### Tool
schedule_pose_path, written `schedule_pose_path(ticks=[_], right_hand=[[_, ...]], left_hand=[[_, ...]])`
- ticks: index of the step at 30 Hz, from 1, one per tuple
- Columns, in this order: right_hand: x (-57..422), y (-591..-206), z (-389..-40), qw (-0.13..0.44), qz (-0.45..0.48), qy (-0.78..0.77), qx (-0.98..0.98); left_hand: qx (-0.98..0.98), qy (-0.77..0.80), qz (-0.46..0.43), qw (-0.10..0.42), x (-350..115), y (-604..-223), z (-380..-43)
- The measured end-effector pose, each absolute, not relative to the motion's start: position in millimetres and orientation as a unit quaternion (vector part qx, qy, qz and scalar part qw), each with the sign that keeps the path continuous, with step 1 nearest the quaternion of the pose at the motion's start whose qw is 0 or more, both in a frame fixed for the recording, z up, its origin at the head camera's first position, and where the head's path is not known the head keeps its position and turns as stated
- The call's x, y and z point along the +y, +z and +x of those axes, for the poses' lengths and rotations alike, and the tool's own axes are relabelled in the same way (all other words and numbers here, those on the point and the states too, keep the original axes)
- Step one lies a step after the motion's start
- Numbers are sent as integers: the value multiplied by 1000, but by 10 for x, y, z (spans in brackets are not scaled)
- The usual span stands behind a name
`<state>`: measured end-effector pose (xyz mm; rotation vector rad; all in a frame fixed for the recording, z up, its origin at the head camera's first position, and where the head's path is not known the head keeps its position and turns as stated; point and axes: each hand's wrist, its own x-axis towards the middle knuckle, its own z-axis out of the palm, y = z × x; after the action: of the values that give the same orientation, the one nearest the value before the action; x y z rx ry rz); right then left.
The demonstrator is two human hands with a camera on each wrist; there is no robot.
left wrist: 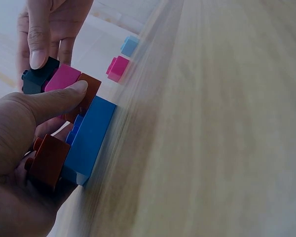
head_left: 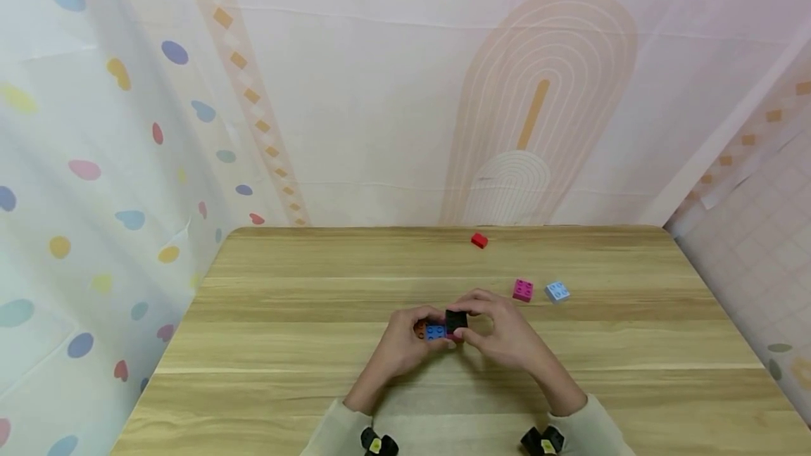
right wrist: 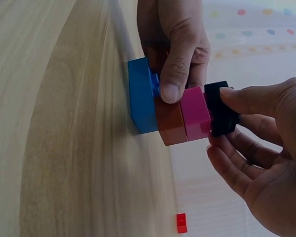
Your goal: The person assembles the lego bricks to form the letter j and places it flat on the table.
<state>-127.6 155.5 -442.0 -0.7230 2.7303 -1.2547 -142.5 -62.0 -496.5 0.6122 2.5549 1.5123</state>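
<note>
Evidently, the patterned cloth backdrop (head_left: pixel 355 104) is the largest thing about, softly creased, behind a smooth desk (head_left: pixel 285 315) with streaky wood grain. At the desk's middle, toward the person, two hands meet on a small stepped build. The left hand (head_left: pixel 402 347) has its fingers clamped round the build, thumb by the lower brown brick (right wrist: pixel 170 123); the right hand (head_left: pixel 503 333) pinches the black brick (right wrist: pixel 218 111) between thumb and fingers.

The step in hand looks like seating black on magenta: best to keep the left grip low and firm, square the edges, then press straight along the stack, since sideways force could pry the joints apart. Whether black is fully home, one cannot tell.

All parts appear to be glossy, hard plastic. The long blue brick (left wrist: pixel 91 138) is the base, carrying another brown brick (left wrist: pixel 48 160) with round studs at its other end; the held magenta brick (right wrist: pixel 195 116) is boxy. Loose beyond the right hand lie a square magenta brick (head_left: pixel 522 290) and a light blue brick (head_left: pixel 557 292); smallest, a red brick (head_left: pixel 479 241) sits near the far edge.
</note>
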Motion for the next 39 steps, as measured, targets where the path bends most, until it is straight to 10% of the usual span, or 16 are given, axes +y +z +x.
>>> schedule_pose_path(ticks=[39], right_hand=[[1600,-4570,-1308,14,-236,-437,868]], left_hand=[[824,519,219,53,-637,-4911,-1432]])
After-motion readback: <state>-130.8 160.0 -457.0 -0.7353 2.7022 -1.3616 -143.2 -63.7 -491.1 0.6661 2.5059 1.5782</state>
